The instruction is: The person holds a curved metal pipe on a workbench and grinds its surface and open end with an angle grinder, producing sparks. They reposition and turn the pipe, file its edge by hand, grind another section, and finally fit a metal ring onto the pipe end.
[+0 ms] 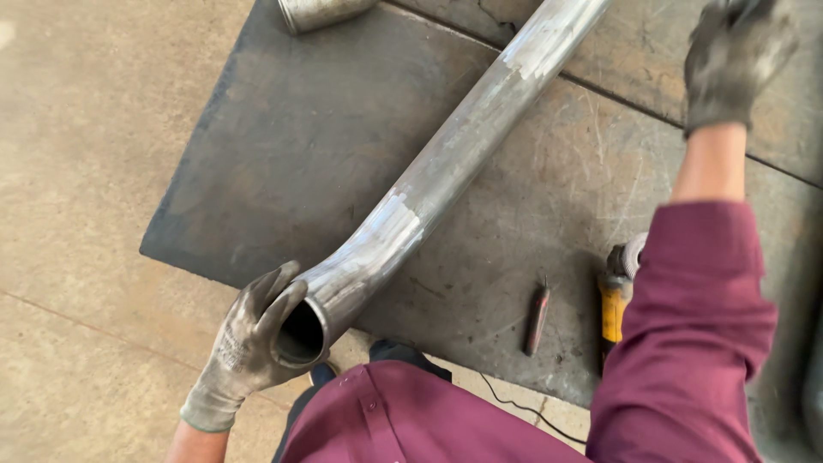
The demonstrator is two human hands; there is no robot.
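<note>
A long bent steel pipe (446, 163) runs from the lower left to the top right over a dark metal plate (283, 137). My left hand (249, 343), in a dirty grey glove, grips the pipe's open near end. My right hand (733, 60), also gloved, is raised at the top right, blurred, beside the pipe's far part and not touching it; it holds nothing that I can see. Maroon sleeves cover my arms.
A yellow angle grinder (615, 300) lies on the plate partly under my right sleeve, its black cable (523, 407) trailing toward me. A small dark red tool (537, 319) lies left of it. Another pipe end (321, 13) sits at the top. Concrete floor (86, 171) surrounds the plate.
</note>
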